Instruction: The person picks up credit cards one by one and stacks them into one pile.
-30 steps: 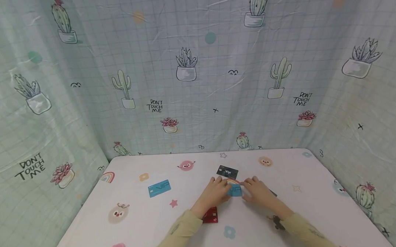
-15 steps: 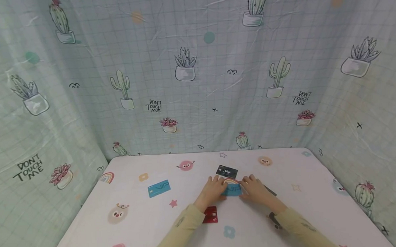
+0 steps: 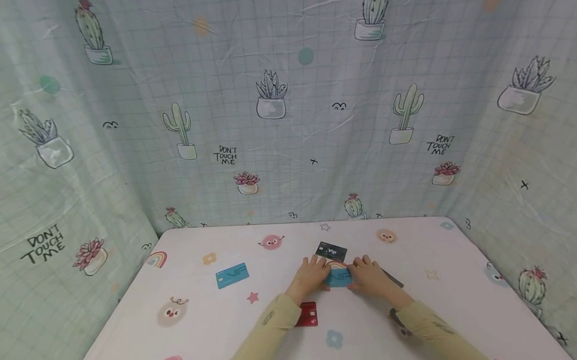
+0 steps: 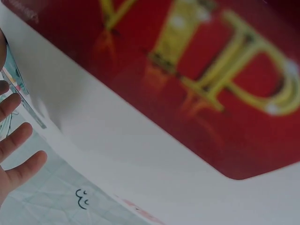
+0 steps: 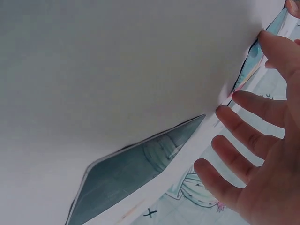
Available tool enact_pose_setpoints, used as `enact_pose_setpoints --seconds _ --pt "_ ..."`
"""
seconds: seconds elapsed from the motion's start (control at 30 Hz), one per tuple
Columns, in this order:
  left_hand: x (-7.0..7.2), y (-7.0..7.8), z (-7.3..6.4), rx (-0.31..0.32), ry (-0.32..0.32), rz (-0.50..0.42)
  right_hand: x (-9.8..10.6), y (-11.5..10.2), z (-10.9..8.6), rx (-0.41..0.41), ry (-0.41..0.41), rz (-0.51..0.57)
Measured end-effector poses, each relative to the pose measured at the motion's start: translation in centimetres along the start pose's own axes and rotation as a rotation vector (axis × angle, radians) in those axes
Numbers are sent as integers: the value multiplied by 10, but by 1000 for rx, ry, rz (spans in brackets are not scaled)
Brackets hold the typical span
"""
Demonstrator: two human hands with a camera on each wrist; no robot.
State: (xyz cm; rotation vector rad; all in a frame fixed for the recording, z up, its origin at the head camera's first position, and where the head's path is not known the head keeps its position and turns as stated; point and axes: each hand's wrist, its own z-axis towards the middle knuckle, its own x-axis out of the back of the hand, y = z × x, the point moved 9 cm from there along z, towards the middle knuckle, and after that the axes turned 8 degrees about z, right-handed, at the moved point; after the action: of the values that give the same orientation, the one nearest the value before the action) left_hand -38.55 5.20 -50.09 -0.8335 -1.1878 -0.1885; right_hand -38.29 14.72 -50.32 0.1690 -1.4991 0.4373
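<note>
Blue VIP card [image 3: 338, 277]: centre of the work, between the two hands, at or just above the white printed surface [image 3: 217, 317]; cannot tell which. Its dark lettering looks like VIP, slightly blurred.
Left hand [image 3: 311, 276]: at the card's 9 o'clock end, thumb and forefinger closed in on that end; the other fingers are spread and nearly straight.
Right hand [image 3: 368, 277]: at the 3 o'clock end, thumb on the near corner and forefinger at the far one, pinching it; the remaining fingers fan out, only slightly bent.
Forearms: pale yellow sleeves [image 3: 266, 331], reaching in from about 7 and 5 o'clock.
Black card [image 3: 331, 251]: at 12 o'clock, just beyond the hands, reading "Vip".
Second blue card [image 3: 232, 275]: well apart at 9 o'clock, tilted, also marked VIP, with a chip.
Red card [image 3: 310, 314]: between 7 and 8 o'clock, partly behind the left sleeve; large gold VIP lettering fills the left wrist view.
Dark card [image 5: 136, 157]: at 3 o'clock, partly behind the right hand, glossy.
Backdrop [image 3: 286, 134]: cactus prints and "DON'T TOUCH ME".
</note>
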Motion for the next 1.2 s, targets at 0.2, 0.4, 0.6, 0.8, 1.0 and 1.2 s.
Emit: enact_pose_setpoints --seconds 0.2,0.4,0.6,0.8,1.0,1.2 --pt "3 1 -2 -1 5 7 -1 0 2 -2 -10 -17" --pt "4 3 -3 4 -8 16 1 -2 3 7 -22 -3" --pt "1 4 -3 6 -52 5 0 0 5 18 -22 6" --pt "0 4 -2 4 -70 -6 -2 0 4 17 -22 17" --pt "0 5 -2 -2 -76 -1 3 -5 1 58 5 7" --pt "1 5 -2 1 -62 18 7 -11 -1 117 40 8"
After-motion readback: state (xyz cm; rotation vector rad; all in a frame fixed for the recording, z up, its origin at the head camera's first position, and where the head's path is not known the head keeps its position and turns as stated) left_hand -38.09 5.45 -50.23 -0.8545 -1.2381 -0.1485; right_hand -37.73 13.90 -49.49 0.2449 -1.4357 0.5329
